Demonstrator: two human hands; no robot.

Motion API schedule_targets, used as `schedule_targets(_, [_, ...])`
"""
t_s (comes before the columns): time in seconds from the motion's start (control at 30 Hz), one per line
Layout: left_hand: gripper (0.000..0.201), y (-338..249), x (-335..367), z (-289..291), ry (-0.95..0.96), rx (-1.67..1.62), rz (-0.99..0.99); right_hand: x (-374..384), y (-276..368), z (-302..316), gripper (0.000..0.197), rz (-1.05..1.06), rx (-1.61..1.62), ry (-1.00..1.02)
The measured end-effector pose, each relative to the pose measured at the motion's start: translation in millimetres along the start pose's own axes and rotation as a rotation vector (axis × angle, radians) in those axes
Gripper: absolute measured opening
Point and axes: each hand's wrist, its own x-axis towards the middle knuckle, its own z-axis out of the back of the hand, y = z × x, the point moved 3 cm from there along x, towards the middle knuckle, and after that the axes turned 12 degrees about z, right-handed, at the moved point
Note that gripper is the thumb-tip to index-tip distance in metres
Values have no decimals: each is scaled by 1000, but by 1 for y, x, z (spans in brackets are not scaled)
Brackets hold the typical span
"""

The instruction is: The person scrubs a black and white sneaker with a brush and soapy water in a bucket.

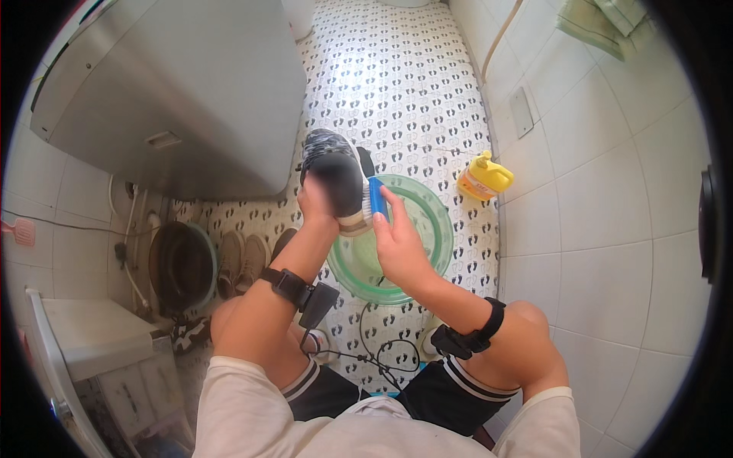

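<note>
Pale shirt (351, 431) nearest. Our left hand (315, 202) grips shoe (347, 179) over green basin (447, 244) rim; right hand (398, 240) pinches blue brush (376, 198) against its side. Scrubbing step, we judge; next stroke likely calls for steady shoe.

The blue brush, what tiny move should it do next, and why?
Probably a short stroke along the shoe's pale side edge. The right hand grips the blue brush with its white bristles turned to that edge and seemingly touching it, while the left hand holds the shoe steady by the green basin.
</note>
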Motion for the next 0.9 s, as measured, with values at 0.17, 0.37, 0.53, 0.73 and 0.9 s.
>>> schedule_targets(0.17, [43, -1, -21, -11, -32, -168, 11, 20, -25, 5, 49, -47, -5, -46])
schedule_targets(0.37, [41, -6, -18, -6, -90, -105, -17, 1, -18, -6, 49, -15, -16, -40])
schedule_targets(0.53, [41, -4, 15, 11, 21, -149, -47, 4, -11, -5, 50, 44, -51, -59])
schedule_targets(0.73, [43, -8, -10, -6, -61, -115, -74, 16, -40, -2, 51, -62, -7, -70])
schedule_targets(0.9, [47, -17, -1, 4, -53, -149, -68, -6, -13, -11, 50, 37, -35, -68])
